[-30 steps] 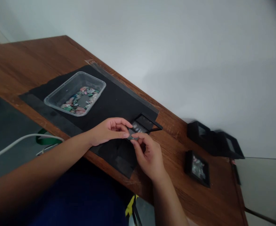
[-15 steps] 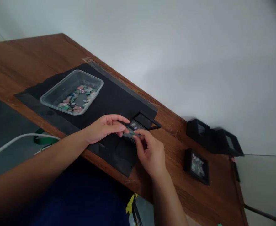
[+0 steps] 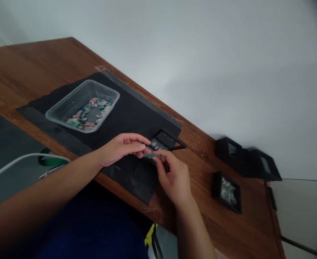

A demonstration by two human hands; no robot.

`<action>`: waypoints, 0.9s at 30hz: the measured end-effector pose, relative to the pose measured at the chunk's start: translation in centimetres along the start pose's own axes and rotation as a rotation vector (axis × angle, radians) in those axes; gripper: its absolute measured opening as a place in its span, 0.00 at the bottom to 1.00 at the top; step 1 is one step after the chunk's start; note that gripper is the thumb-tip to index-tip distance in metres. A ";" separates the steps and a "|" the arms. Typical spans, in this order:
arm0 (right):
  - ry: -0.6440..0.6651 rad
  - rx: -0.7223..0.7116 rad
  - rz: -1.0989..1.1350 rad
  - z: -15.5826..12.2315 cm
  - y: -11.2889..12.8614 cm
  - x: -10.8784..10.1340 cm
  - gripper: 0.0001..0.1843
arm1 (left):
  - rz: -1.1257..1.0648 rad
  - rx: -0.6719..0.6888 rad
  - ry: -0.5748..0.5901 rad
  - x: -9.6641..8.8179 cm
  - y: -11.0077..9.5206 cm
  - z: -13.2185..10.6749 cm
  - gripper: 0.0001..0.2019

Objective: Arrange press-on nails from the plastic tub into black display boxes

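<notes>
A small greenish stone (image 3: pixel 151 154) sits at the fingertips of my right hand (image 3: pixel 174 174), pinched between thumb and index finger. My left hand (image 3: pixel 124 148) comes in from the other side, index finger stretched out and thumb apart from it. Its fingertips are close to the stone's left end; whether they touch it I cannot tell. Just beneath and behind the fingers lies a small black device (image 3: pixel 156 144) with white markings, partly covered by my hands. A black frame-like flap (image 3: pixel 165 137) stands raised at its far side.
A clear plastic tub (image 3: pixel 63 104) of pink, green and pale stones stands on the black mat (image 3: pixel 131 122). On the wooden table (image 3: pixel 201 169) to the right is a black box (image 3: pixel 227 192) with stones, with black boxes (image 3: pixel 247 158) behind. A white cable (image 3: pixel 26 156) hangs at left.
Both hands stay nearly in place around the stone, with only a slight shift of the fingers. The whole view has moved very slightly.
</notes>
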State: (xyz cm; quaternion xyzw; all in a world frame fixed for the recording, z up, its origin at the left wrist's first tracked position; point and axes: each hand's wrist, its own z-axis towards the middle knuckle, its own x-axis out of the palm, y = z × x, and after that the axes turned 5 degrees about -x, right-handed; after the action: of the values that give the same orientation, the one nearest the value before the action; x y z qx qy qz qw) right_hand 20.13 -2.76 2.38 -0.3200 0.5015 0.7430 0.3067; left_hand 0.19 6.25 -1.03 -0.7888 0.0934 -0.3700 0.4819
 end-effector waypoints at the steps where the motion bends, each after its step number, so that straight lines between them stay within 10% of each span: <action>1: 0.000 0.003 0.003 0.0 -0.1 0.0 0.08 | 0.006 0.007 0.001 0.0 0.0 0.0 0.16; 27: 0.026 0.035 -0.051 0.0 -0.1 -0.2 0.08 | 0.133 0.076 0.007 0.4 0.4 0.0 0.12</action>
State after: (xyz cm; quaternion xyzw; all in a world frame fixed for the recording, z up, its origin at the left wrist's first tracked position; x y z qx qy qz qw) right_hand 20.29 -2.75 2.51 -0.3368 0.5099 0.7219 0.3248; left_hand 0.53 5.84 -1.19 -0.7607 0.1332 -0.3434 0.5345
